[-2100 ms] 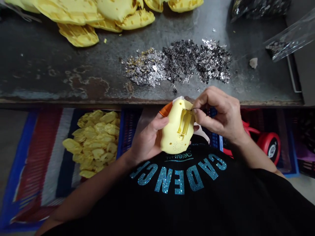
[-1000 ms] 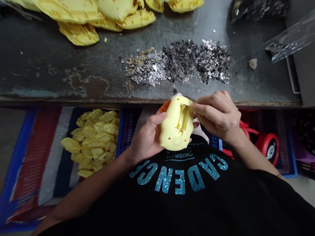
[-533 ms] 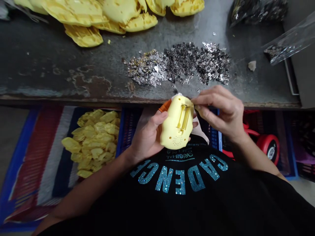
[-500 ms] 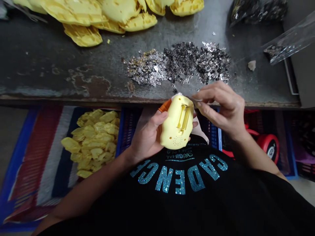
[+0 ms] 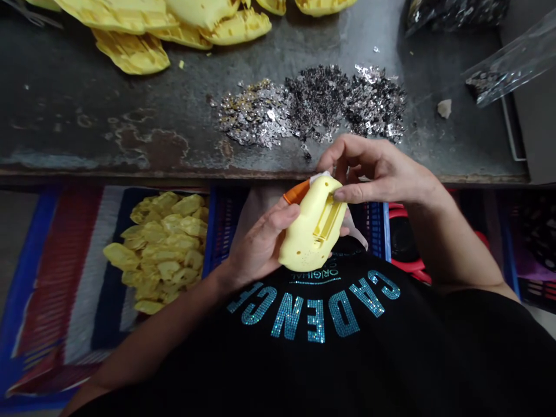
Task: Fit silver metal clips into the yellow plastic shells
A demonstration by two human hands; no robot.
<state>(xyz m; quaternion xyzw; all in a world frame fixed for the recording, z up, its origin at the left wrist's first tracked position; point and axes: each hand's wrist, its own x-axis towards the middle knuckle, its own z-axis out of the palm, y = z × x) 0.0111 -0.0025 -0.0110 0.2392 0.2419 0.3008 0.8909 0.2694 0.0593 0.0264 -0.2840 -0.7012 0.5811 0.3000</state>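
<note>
My left hand (image 5: 264, 234) is closed round a yellow plastic housing (image 5: 299, 243), holding it tilted above my lap with its battery compartment facing up. An orange finger cover (image 5: 296, 191) sits on one of its fingers, beside a whitish one. At the housing's upper end is my right hand (image 5: 373, 174), its thumb pressed at the top of the compartment and its fingers curled beyond the edge. Whatever lies under that thumb is hidden. Just beyond the hands, heaps of small metal contact plates (image 5: 319, 101) lie on the dark bench (image 5: 78, 121).
Large yellow plastic shells (image 5: 134, 52) lie at the back left. Clear bags (image 5: 504, 69) with metal bits and a whitish lump (image 5: 444, 108) are at the right. Below the bench edge, a blue crate (image 5: 43, 231) holds a pile of yellow pieces (image 5: 167, 243); red-and-black items (image 5: 402, 237) sit lower right.
My right hand, which pinched a small thin piece beside the housing, has moved left onto its upper end, thumb now at the compartment. The housing has tilted slightly in my left hand.
</note>
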